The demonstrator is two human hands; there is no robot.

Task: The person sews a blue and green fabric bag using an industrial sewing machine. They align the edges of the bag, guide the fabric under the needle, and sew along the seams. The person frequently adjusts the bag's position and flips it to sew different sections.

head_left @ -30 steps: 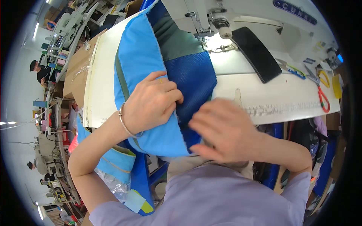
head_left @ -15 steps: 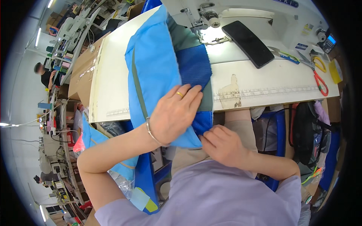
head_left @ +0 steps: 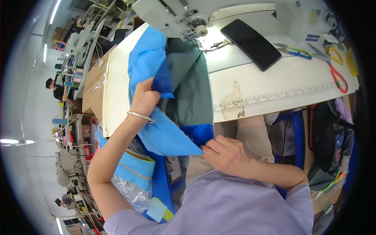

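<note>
A light blue fabric piece [head_left: 166, 133] hangs over the table's front edge. My left hand [head_left: 145, 98] is closed on its upper layer, which is folded back with a darker blue patch [head_left: 163, 80] showing. Under the lifted layer lies dark grey-green fabric [head_left: 192, 94], somewhat wrinkled. Below that, a strip of deep blue fabric [head_left: 200, 133] shows at the table's edge. My right hand [head_left: 225, 154] pinches the light blue piece's lower right corner above my lap. The cloth's far end reaches the lit needle area of a sewing machine [head_left: 197, 28]; the machine head hides the far edge.
A black phone [head_left: 251, 44] rests on the white tabletop [head_left: 274, 80], right of the needle area. Farther right are small snips [head_left: 299, 53] and red-and-yellow-handled scissors [head_left: 337, 76]. Blue fabric in clear plastic [head_left: 135, 168] sits left of my lap. Other people work at far left.
My left hand has gone from lying flat on the cloth to gripping its upper layer, pulled leftward. The dark grey-green layer is now exposed. My right hand stays at the corner.
</note>
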